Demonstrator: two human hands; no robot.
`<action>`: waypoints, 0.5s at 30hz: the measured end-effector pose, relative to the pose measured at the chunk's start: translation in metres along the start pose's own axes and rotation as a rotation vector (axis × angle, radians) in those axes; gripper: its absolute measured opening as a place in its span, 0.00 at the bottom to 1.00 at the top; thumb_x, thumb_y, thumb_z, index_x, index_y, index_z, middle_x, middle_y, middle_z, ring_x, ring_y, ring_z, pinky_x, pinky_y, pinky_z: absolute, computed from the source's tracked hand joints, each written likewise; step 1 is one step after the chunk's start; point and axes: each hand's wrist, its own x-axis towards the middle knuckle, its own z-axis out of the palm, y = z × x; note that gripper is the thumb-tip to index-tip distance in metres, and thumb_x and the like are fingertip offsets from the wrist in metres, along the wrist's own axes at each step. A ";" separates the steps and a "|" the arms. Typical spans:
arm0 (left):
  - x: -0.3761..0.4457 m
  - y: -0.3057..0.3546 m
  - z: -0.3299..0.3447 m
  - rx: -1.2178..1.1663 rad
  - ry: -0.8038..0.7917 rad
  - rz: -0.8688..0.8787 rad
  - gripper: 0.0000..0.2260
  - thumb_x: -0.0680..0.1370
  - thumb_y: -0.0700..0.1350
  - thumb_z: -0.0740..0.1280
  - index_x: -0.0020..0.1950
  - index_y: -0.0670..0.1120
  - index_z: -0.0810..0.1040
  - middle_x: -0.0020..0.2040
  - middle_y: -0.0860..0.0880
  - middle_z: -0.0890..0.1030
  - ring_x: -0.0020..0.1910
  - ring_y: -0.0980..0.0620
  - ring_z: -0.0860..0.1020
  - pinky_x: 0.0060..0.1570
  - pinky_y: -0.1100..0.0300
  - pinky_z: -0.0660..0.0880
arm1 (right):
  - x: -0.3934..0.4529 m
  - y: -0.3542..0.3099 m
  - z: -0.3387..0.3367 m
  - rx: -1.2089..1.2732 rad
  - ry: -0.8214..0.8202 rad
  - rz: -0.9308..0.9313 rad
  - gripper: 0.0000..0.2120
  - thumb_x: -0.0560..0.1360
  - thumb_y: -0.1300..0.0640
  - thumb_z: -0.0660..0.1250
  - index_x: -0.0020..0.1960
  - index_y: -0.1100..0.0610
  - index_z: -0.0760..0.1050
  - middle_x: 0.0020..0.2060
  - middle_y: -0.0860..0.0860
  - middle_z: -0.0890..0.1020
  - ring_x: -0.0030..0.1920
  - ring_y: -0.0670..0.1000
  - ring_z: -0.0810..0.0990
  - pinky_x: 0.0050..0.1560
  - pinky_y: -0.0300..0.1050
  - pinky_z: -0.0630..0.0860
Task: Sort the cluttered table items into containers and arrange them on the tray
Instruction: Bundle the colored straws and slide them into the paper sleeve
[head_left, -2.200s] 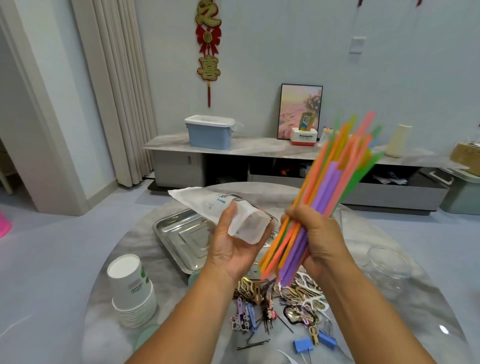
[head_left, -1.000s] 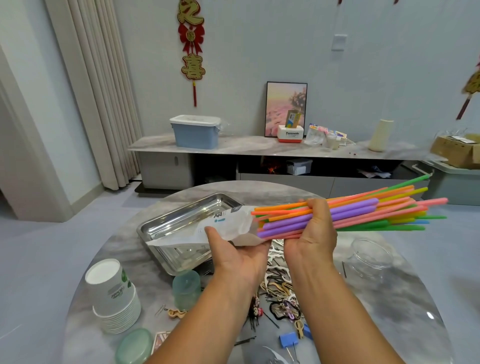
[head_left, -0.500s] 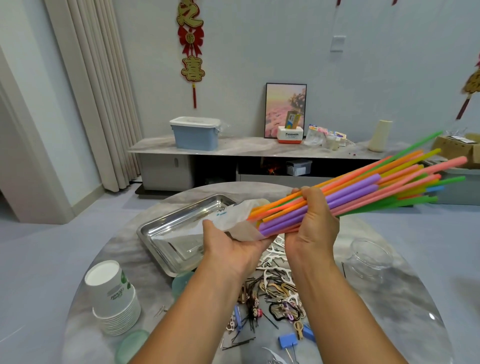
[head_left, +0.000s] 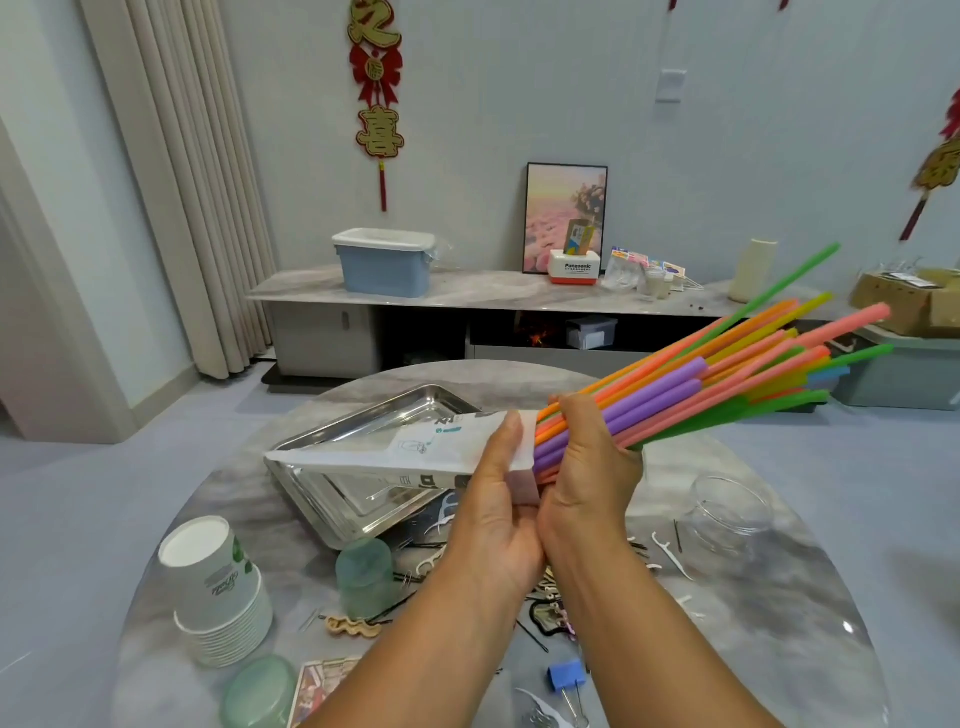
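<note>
Right hand (head_left: 589, 467) clamped round bundle of multicoloured plastic straws (head_left: 691, 387), centre right of frame; left hand (head_left: 496, 499) pinching mouth of flat white paper sleeve (head_left: 400, 452), held above steel tray (head_left: 332, 506). Recommended: square up straw ends, hold mouth wide, feed level.

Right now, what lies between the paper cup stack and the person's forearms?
Head view: a translucent green cup, upside down on the table, bobby pins beside it.
</note>
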 end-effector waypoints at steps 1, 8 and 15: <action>0.000 0.001 -0.001 0.003 -0.001 0.004 0.18 0.74 0.46 0.74 0.59 0.37 0.82 0.54 0.36 0.84 0.53 0.39 0.84 0.65 0.43 0.76 | -0.001 0.002 0.000 -0.016 -0.020 0.006 0.10 0.63 0.59 0.77 0.41 0.51 0.81 0.32 0.50 0.82 0.33 0.53 0.84 0.36 0.48 0.82; 0.007 0.019 -0.001 -0.208 -0.057 -0.052 0.23 0.76 0.49 0.73 0.63 0.34 0.78 0.54 0.32 0.83 0.53 0.34 0.84 0.57 0.39 0.78 | -0.014 0.012 0.000 0.009 -0.216 0.091 0.07 0.63 0.61 0.79 0.39 0.52 0.86 0.39 0.56 0.86 0.39 0.55 0.87 0.40 0.46 0.82; 0.017 0.034 -0.005 -0.100 -0.024 0.071 0.13 0.79 0.45 0.67 0.55 0.36 0.80 0.46 0.37 0.85 0.42 0.41 0.86 0.43 0.46 0.84 | -0.030 0.023 0.000 -0.059 -0.398 0.120 0.10 0.64 0.64 0.82 0.39 0.52 0.85 0.40 0.56 0.86 0.40 0.55 0.86 0.45 0.46 0.82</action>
